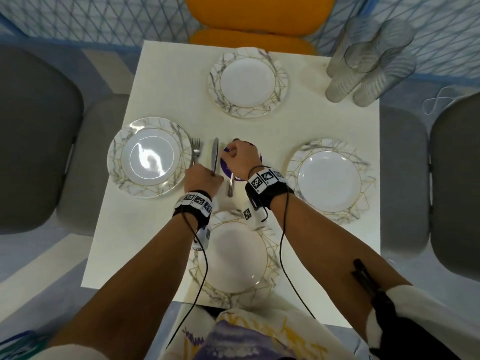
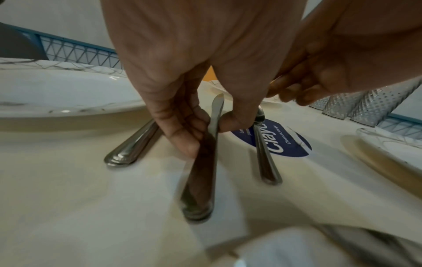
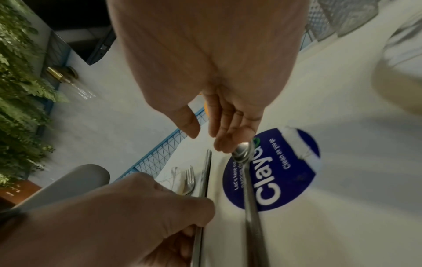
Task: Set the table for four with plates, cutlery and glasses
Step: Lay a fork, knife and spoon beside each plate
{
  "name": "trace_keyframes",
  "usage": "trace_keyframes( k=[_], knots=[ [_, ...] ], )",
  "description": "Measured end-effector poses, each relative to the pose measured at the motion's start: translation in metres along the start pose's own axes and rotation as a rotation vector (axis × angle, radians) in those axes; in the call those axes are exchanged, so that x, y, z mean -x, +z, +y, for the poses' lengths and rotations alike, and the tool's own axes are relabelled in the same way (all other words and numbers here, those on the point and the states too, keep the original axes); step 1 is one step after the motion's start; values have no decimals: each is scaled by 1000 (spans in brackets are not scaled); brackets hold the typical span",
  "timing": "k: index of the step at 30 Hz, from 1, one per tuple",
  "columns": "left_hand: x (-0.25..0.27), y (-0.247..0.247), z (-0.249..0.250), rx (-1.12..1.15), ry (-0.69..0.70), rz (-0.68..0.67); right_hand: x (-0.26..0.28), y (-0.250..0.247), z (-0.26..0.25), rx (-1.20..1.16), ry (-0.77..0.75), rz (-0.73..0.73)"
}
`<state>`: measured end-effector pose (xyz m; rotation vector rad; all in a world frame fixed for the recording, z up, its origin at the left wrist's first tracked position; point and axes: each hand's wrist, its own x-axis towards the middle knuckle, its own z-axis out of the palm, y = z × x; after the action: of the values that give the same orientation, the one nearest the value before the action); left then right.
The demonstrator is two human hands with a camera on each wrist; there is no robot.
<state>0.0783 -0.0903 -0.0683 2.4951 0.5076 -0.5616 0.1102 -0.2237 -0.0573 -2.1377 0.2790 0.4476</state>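
Four marble-rimmed plates lie on the white table: left, far, right and near. A fork lies beside the left plate. My left hand pinches a knife at mid-length between thumb and fingers, just right of the fork; the knife points away from me. A spoon lies on a blue round sticker. My right hand hovers over the spoon's bowl, fingertips touching it, thumb apart. Several ribbed glasses stand at the far right corner.
Grey chairs flank the table left and right, and an orange chair stands at the far side. The spoon's handle lies between my two wrists. Bare tabletop shows around the far plate and at the near left.
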Motion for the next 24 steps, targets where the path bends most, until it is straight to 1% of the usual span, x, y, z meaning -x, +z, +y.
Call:
trace_keyframes(
  k=[3, 6, 9, 12, 14, 16, 19, 21, 24],
  knots=[
    [8, -2, -6, 23, 66, 43, -5, 10, -6, 14, 22, -60],
    [18, -6, -7, 46, 130, 78, -7, 16, -10, 8, 4, -40],
    [25, -10, -8, 148, 158, 102, -5, 17, -13, -68, 15, -30],
    [29, -13, -8, 278, 167, 77, 1, 7, -15, -151, 21, -7],
    [31, -17, -4, 367, 190, 6, 6, -3, -14, -163, 11, 35],
    [32, -22, 1, 480, 187, -118, 14, -17, -12, -220, 15, 78],
    [38, -23, 7, 781, 130, -305, 31, -37, -8, -324, 17, 148],
    [44, -21, 9, 855, 147, -393, 41, -45, -5, -333, 7, 189],
    [58, -19, 15, 943, 162, -487, 58, -51, -1, -332, 11, 229]
  ],
)
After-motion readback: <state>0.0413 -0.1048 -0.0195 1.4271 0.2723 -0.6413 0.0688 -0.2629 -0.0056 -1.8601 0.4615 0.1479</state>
